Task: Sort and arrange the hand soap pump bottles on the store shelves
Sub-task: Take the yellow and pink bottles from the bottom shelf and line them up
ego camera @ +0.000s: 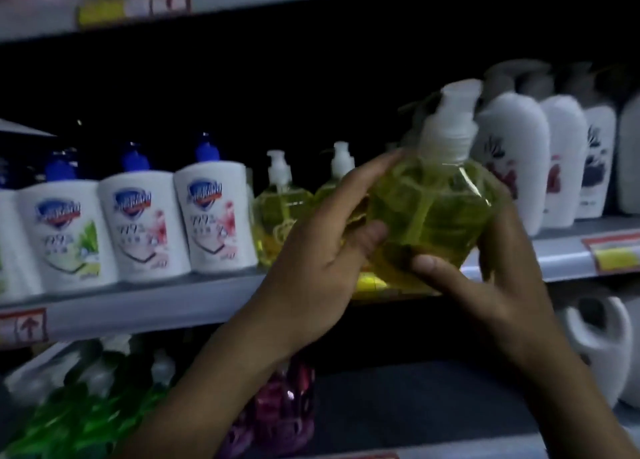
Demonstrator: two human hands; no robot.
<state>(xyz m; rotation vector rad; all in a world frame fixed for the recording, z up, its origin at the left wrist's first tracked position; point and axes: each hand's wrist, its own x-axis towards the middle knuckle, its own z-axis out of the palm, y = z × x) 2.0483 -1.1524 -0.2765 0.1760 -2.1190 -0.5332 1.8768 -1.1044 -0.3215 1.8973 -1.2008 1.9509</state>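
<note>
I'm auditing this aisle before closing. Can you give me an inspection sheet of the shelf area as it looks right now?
Surface: grey middle shelf, price tags on its front edge.
Job's things: yellow-green pump bottle held tilted in front of the shelf; matching yellow bottles standing on it; blue-pump white bottles in a row to their left; tall white bottles to the right.
Clutter: nothing seen.
Grippers: left hand grips the held bottle's left side; right hand grips its right side and base.
Cables: nothing seen.
Surroundings: dim and blurred; on the lower shelf are green bottles, a pink bottle and a white jug.
</note>
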